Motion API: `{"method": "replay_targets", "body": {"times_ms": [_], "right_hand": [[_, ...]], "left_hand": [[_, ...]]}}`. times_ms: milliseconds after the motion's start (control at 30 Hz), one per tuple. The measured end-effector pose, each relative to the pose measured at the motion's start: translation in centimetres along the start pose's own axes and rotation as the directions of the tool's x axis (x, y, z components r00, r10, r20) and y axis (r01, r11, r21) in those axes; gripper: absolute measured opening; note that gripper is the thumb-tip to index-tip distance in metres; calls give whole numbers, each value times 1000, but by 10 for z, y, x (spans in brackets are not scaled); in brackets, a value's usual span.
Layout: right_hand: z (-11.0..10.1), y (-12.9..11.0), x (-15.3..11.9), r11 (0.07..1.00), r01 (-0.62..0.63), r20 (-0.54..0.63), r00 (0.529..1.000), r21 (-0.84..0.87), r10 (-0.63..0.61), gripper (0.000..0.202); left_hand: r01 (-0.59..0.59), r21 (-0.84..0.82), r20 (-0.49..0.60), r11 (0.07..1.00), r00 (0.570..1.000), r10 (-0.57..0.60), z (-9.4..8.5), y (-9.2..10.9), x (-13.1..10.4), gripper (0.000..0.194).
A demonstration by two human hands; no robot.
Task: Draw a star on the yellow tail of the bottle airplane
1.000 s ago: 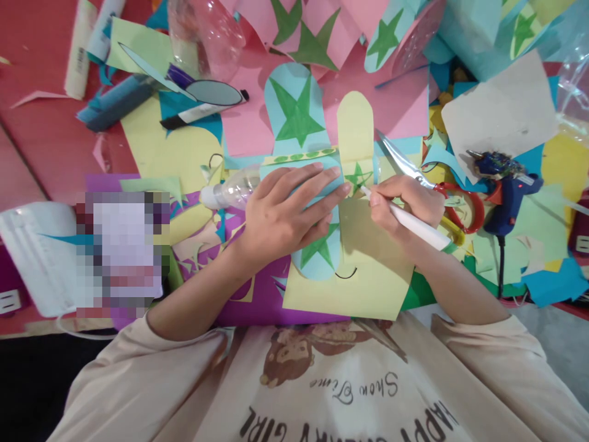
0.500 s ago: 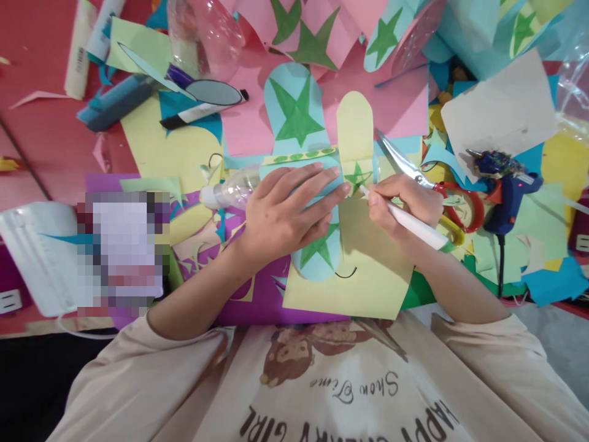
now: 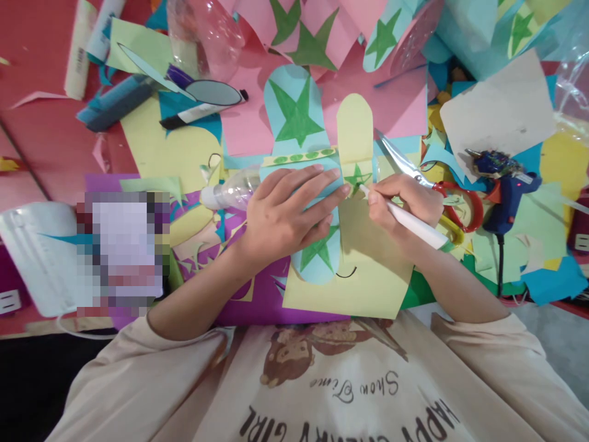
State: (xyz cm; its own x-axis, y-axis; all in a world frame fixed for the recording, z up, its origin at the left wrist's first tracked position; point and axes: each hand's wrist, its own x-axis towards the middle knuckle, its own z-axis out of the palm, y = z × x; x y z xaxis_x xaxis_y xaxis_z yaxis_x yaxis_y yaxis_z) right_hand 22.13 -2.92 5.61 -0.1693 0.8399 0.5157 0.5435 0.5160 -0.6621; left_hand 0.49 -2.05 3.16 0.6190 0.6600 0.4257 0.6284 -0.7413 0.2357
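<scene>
Head view: pen at the star, palm on the paper

My right hand (image 3: pixel 407 199) grips a pen (image 3: pixel 414 227), its tip at the lower right of a green star (image 3: pixel 356 178) on a yellow strip (image 3: pixel 355 126), which lies upright in front of me, between my hands. The pen is pinched near the tip, probably for control around the star's narrow points. My left hand (image 3: pixel 288 215) grasps nothing; it lies palm down, fingers spread across blue paper (image 3: pixel 317 193), its fingertips just beside the star, likely to stop the work sliding as the pen presses. The pen slants in from the right, which seems to leave the star open to my view. Scissors (image 3: pixel 464 205) lie just past my right hand and a glue gun (image 3: pixel 504 202) farther right, both apparently set aside within reach.

My palm hides the middle of the blue paper, so I cannot tell how its parts join, or whether the bottle (image 3: pixel 237 187) runs beneath them. The pen's tip is too small to show whether it touches the strip. Blurred blocks mask an item at left, beside a white case (image 3: pixel 50 258). Starred pink paper (image 3: pixel 317 37) is cut off at the top edge, clear plastic (image 3: pixel 573 92) at the right.
</scene>
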Motion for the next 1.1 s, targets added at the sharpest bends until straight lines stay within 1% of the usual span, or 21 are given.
{"method": "replay_targets", "body": {"times_ms": [67,133,267,367,467,567,633,700,767,900,1100], "right_hand": [[0,1,0,1000,3,-2,1000,-9,-3,10],[0,1,0,1000,-1,-15,1000,-22,1,10],[0,1,-1,1000,26,11,1000,-2,-26,9],[0,0,-1,1000,-8,-5,1000,9,8,10],[0,0,0,1000,-1,17,1000,21,1,10],[0,1,0,999,22,20,1000,23,-23,10],[1,2,0,1000,19,-7,1000,17,-19,10],[1,2,0,1000,18,-1,1000,24,-18,9],[1,1,0,999,23,19,1000,27,-23,9],[1,-1,0,999,38,6,999,17,-38,10],[3,2,0,999,46,16,999,18,-46,9]], "left_hand": [[36,1,57,999,998,-36,0,0,0,41],[44,32,79,999,996,-46,0,1,1,41],[9,80,55,997,998,-14,-1,1,1,40],[-16,109,20,994,1000,14,-1,1,1,40],[-21,75,-14,997,1000,22,0,1,0,41],[-6,41,2,999,1000,6,1,0,-1,41],[11,62,32,998,999,-13,1,1,-1,41],[20,79,47,997,999,-24,1,1,-1,40],[17,65,43,998,999,-20,0,2,0,39],[21,18,37,1000,999,-22,-1,2,0,40],[14,-1,45,1000,999,-14,-2,1,1,39]]}}
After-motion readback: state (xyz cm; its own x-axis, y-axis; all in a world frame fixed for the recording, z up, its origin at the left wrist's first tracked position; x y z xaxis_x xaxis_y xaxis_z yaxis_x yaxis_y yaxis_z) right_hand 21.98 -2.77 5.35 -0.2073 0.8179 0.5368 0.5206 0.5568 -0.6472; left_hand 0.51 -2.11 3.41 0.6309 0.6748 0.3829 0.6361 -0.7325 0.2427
